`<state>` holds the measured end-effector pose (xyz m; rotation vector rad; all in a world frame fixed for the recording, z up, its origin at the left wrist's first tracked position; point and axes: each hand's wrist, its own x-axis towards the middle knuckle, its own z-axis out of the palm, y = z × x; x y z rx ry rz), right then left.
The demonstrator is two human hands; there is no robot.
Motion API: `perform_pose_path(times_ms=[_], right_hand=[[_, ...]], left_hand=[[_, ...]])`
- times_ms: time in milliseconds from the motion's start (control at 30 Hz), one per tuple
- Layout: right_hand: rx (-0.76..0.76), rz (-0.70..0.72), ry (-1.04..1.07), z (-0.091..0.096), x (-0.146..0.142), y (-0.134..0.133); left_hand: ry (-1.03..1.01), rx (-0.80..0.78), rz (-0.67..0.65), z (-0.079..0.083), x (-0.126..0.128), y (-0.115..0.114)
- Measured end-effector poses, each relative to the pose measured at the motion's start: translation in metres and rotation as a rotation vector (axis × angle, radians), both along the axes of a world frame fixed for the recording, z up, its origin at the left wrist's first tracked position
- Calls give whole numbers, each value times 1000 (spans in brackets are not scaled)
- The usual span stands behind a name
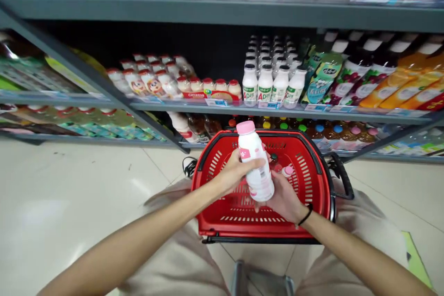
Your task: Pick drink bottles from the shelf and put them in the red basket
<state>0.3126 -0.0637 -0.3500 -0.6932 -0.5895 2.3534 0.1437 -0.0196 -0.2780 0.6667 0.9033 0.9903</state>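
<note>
A white plastic drink bottle (255,162) with a pink cap and pink label is tilted above the red shopping basket (263,231). My left hand (239,171) is wrapped around its middle from the left, thumb across the front. From the right, my right hand (282,196) supports the lower part; its fingers pass behind the bottle and are partly hidden. Inside the basket lie a small pink-capped bottle (287,171) and a dark-capped bottle (274,158), both partly covered by my hands.
Ahead stands a grey shelf (222,10) with white milk-drink bottles (265,83), red-capped small bottles (208,87) and juice bottles (391,74). The black basket handle (343,175) sticks out at the right. My knees flank the basket on the tiled floor (69,203).
</note>
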Motion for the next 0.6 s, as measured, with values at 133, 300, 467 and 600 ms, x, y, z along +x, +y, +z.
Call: perform_pose_path(times_ms=[133,300,467,600], right_hand=[[-4,13,13,-1,8,-9],[65,-73,-98,3,21,-14],[181,-47,-195,8,26,-22],[226,-35,-181,11,28,-23]], left_hand=[[-19,21,-102,-7,-6,-3],[27,94,-112,-3,-13,-3],[74,168,-94,5,-9,-4],[102,183,-93,10,1,-3]])
